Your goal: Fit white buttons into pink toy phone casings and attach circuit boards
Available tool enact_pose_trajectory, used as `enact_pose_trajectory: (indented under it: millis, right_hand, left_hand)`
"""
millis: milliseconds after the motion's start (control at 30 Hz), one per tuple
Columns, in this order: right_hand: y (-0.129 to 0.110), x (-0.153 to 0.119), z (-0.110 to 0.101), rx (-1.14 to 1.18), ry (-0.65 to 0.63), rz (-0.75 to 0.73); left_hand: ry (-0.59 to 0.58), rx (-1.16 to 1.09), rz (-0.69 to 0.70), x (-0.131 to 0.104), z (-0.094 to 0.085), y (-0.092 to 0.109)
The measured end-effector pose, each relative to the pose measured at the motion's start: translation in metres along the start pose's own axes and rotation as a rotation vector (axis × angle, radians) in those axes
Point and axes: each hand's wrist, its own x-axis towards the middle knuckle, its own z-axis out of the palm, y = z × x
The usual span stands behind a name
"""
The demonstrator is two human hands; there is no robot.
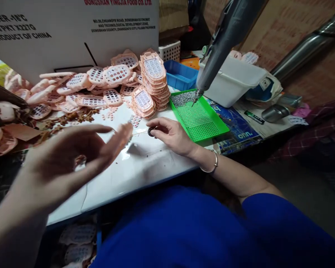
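My left hand (69, 160) is raised over the left part of the white table (108, 186), blurred by motion, its thumb and fingers apart with nothing seen between them. Between the thumb and fingers of my right hand (171, 136) is a small round black part (150, 131), with thin wires running left from it. Past that hand stand stacked pink plastic shells (154, 69) with keypad faces. Small button pieces (134, 120) lie in front of the stack. A green tray (203, 121) with small metal screws (181, 99) sits just right of my right hand.
An electric screwdriver (220, 48) hangs over the green tray. Loose pink shells (117, 74) are piled before a white carton (72, 33). Behind the tray are a blue basket (181, 76) and a white bin (226, 83). Brown small parts (69, 121) lie at left.
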Motion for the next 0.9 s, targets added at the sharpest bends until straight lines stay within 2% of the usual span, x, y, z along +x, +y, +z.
enact_pose_trajectory:
  millis: [67, 200, 300, 367, 467, 567, 633, 733, 800, 900]
  right_hand:
    - [-0.004, -0.016, -0.01, -0.173, 0.031, -0.094]
    - [0.002, -0.056, -0.02, -0.589, -0.046, -0.205]
    - [0.014, -0.078, -0.022, -0.892, -0.152, -0.187]
    - [0.019, -0.084, -0.023, -0.979, -0.19, -0.16]
    - [0.02, -0.084, -0.026, -0.966, -0.208, -0.133]
    - [0.02, -0.079, -0.03, -0.897, -0.201, -0.102]
    - [0.018, -0.075, -0.031, -0.773, -0.144, -0.107]
    - [0.014, -0.069, -0.029, -0.49, -0.117, -0.122]
    - [0.013, -0.065, -0.028, -0.378, -0.215, -0.144]
    - [0.014, -0.062, -0.028, -0.44, -0.373, -0.231]
  left_hand:
    - [-0.169, 0.041, 0.15, -0.014, 0.018, 0.006]
    - [-0.317, 0.309, 0.494, -0.04, 0.062, 0.007]
    - [-0.395, 0.43, 0.627, -0.054, 0.087, 0.002]
    - [-0.389, 0.443, 0.652, -0.059, 0.093, -0.001]
    - [-0.23, 0.376, 0.565, -0.065, 0.089, -0.005]
    - [-0.103, 0.358, 0.339, -0.071, 0.08, -0.008]
    - [-0.111, 0.333, 0.197, -0.074, 0.076, -0.011]
    - [-0.148, 0.239, 0.104, -0.076, 0.077, -0.014]
    - [-0.174, 0.2, 0.09, -0.076, 0.079, -0.015]
    - [-0.173, 0.191, 0.066, -0.075, 0.081, -0.016]
